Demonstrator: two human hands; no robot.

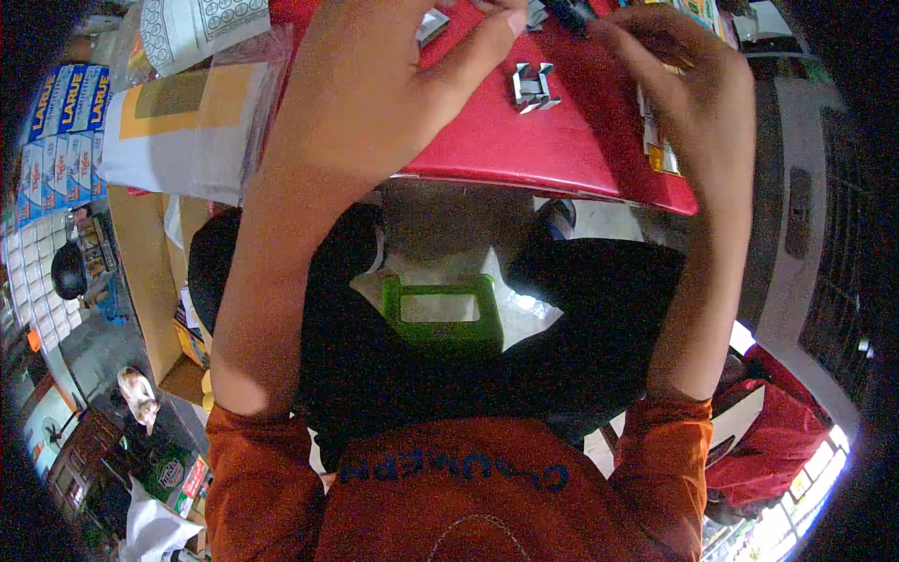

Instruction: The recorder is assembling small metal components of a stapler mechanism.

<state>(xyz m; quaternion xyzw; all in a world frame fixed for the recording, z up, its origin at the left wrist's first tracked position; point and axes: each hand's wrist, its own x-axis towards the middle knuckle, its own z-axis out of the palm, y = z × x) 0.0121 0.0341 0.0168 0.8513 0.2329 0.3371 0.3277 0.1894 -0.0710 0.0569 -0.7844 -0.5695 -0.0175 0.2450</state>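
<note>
My left hand (403,84) reaches over the red table (468,155), its thumb stretched toward the top edge. At the thumb tip is a small grey metal piece (537,13), which the hand seems to pinch; most of its fingers are cut off by the frame. My right hand (670,61) is closed on a dark, slim tool (568,13) whose kind I cannot make out, close to that piece. Between the hands a small bent silver metal bracket (535,88) stands on the table. Another flat metal piece (432,27) lies beside my left hand, partly covered by it.
Clear plastic bags (225,131) and a sheet printed with circles (201,33) lie at the table's left. Yellowish packets (663,155) sit by my right wrist. A green plastic stool (440,328) is below, between my legs. Blue cartons (66,131) and a cat (139,398) are farther left.
</note>
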